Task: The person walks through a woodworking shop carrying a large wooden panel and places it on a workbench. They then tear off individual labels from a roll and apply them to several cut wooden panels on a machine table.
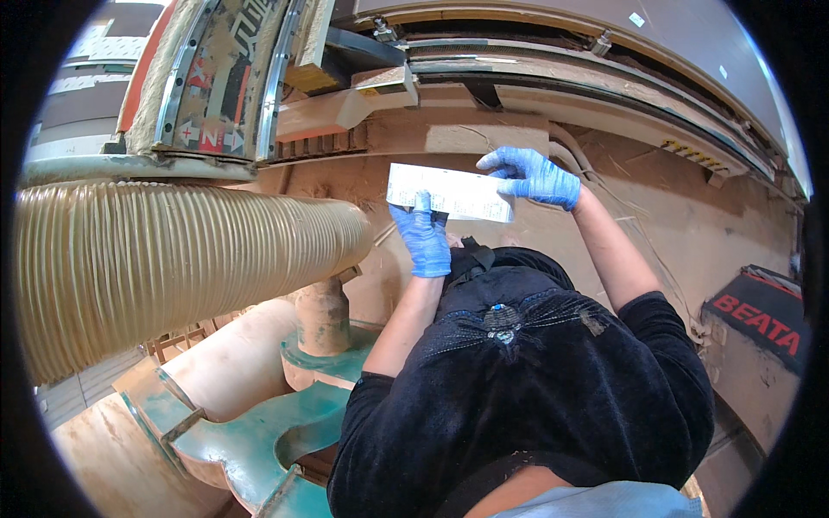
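A white strip of printed paper labels (pixel 453 192) is held out in front of my body, nearly level and slightly tilted down to the right. My left hand (pixel 423 240), in a blue glove, grips its lower left part, with the thumb lying over the front. At the strip's right end is my right hand (pixel 542 179), also blue-gloved. Its fingers are bent and closed at that end, the index finger lying above the upper corner. The fingertips behind the paper are hidden.
A wide ribbed hose (pixel 190 263) runs in from the left. Below it stand green dusty machine parts (pixel 250 440) and a pale duct (pixel 233 358). A machine frame with rails (pixel 553 65) crosses the top, holding a large grey panel (pixel 673 34). Cables (pixel 574 155) hang behind my right hand.
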Demonstrator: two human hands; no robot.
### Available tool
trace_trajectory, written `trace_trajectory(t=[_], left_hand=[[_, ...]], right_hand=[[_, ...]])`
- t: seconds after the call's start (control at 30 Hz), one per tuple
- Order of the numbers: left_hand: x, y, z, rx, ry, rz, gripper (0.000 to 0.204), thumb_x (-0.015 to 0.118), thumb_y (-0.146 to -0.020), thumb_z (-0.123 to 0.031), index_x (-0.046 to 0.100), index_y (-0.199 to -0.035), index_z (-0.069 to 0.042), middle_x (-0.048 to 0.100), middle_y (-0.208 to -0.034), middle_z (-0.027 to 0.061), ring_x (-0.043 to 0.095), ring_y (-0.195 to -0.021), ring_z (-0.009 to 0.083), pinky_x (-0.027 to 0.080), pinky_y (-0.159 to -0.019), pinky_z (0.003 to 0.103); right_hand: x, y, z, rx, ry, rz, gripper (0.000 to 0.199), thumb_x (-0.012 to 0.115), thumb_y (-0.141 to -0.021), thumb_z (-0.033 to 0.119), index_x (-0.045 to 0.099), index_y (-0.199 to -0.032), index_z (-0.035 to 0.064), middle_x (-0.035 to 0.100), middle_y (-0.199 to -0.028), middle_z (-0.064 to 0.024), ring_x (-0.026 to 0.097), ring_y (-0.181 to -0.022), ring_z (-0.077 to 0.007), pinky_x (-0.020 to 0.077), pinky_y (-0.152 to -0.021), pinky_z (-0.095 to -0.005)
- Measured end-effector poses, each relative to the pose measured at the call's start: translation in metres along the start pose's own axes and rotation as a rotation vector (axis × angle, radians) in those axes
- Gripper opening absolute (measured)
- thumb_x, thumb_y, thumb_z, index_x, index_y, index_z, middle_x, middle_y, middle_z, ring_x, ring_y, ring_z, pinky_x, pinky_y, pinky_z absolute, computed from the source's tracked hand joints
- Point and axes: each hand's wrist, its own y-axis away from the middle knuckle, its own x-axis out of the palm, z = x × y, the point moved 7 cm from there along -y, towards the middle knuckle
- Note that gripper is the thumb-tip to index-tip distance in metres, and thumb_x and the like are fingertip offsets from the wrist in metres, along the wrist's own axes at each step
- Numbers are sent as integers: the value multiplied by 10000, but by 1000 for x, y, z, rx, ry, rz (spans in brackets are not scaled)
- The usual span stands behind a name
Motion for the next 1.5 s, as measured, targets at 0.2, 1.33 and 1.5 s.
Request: trace_trajectory(t=[0.2, 1.33, 1.5], left_hand=[[8, 25, 23, 114, -196, -137, 770, 557, -856, -23, 30, -1406, -130, 444, -1267, 144, 490, -1085, 200, 443, -885, 338], [-24, 32, 21, 161, -56, -146, 313, 573, -881, -171, 466, -1169, -115, 559, -1091, 51, 553, -990, 165, 490, -814, 331], [-31, 28, 4, 195, -25, -159, 318, 581, -877, -189, 476, -1165, -106, 561, -1085, 60, 555, -987, 170, 493, -818, 327]], right_hand=[[-21, 39, -12, 15, 61, -50, 401, 617, -793, 90, 525, -1176, 15, 596, -1073, -97, 579, -997, -171, 466, -882, -314], [-108, 140, -44, 74, 94, -141, 470, 679, -749, 242, 557, -1138, 7, 571, -1074, -75, 556, -970, -162, 437, -888, -302], [-107, 147, -40, 140, 172, -193, 413, 647, -757, 152, 561, -1140, 24, 588, -1051, -86, 566, -965, -165, 447, -880, -302]])
